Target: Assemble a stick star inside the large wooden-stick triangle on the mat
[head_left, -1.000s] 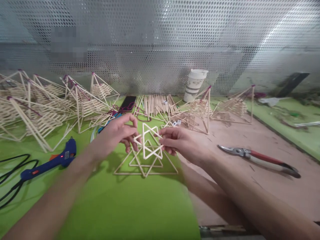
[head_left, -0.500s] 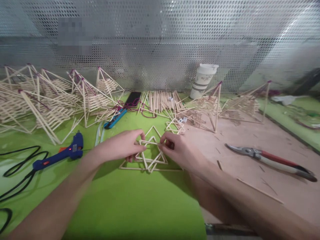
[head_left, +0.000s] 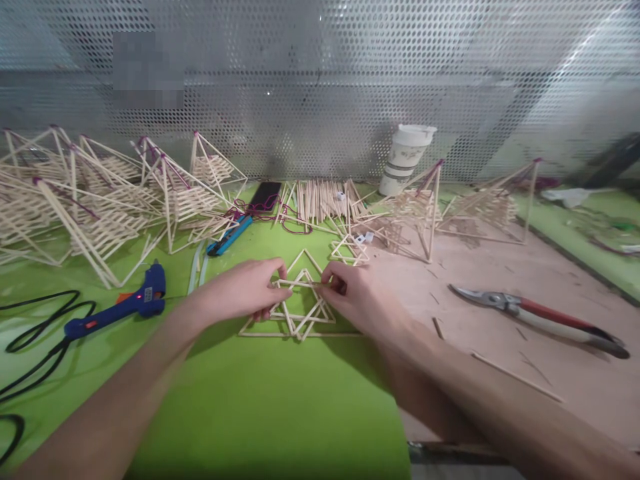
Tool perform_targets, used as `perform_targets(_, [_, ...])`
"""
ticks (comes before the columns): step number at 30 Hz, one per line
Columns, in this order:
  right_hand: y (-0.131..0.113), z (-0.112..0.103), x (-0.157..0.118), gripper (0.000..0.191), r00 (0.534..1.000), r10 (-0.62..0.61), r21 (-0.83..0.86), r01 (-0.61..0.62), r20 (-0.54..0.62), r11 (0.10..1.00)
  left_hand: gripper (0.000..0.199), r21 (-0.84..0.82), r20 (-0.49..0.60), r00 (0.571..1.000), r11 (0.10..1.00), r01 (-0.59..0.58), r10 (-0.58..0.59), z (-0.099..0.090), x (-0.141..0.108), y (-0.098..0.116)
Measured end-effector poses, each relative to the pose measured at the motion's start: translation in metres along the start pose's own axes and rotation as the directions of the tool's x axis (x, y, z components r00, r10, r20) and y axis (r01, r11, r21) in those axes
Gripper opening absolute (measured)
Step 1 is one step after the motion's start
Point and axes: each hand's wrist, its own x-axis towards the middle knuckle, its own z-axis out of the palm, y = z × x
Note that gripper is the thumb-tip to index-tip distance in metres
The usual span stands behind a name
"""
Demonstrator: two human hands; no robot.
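A small triangle of thin wooden sticks [head_left: 299,284] is pinched at its two far corners, its point toward me. My left hand [head_left: 247,287] has thumb and fingers closed at the left corner, and my right hand [head_left: 353,290] closes on the right corner. Under it lies another stick triangle pointing away, so the two form a star. Both rest over or just above a larger stick triangle [head_left: 273,335] on the green mat [head_left: 260,407]. Whether the held triangle touches the one below, I cannot tell. My fingers cover its far corners.
A blue glue gun [head_left: 135,301] with a black cord lies left. Stick pyramids [head_left: 175,193] stand behind it; others [head_left: 433,207] stand right. Toward the back are a utility knife [head_left: 230,235], loose sticks [head_left: 325,202] and a paper cup [head_left: 407,157]. Pruning shears [head_left: 540,319] lie right.
Both hands keep their pinch and have hardly moved. The near point of the held triangle has shifted slightly to the right. The whole view has moved a little.
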Motion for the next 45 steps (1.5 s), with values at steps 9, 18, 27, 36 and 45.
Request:
perform_targets(9, [0.004,-0.001,0.002,0.008,0.998,0.020,0.019,-0.019,-0.058,1.000,0.025,0.055,-0.047,0.999,0.999,0.002,0.001,-0.002,0.000,0.003])
perform_targets(18, [0.008,0.000,0.004,0.013,0.997,-0.006,0.004,0.006,-0.078,1.000,0.022,0.060,-0.148,0.987,0.996,-0.062,0.071,-0.003,0.002,0.001])
perform_targets(27, [0.010,0.001,0.004,0.013,0.996,0.000,-0.015,-0.001,-0.088,1.000,0.021,0.092,-0.198,0.978,0.994,-0.051,0.069,-0.002,0.004,0.005])
perform_targets(36, [0.005,-0.001,0.003,0.013,0.997,0.008,-0.012,-0.009,-0.075,1.000,0.023,0.113,-0.202,0.978,0.993,-0.034,0.057,-0.002,0.004,0.008])
perform_targets(45, [0.007,-0.001,0.002,0.014,0.997,0.015,-0.008,-0.016,-0.077,1.000,0.020,0.117,-0.185,0.983,0.993,0.014,0.008,-0.001,0.004,0.010])
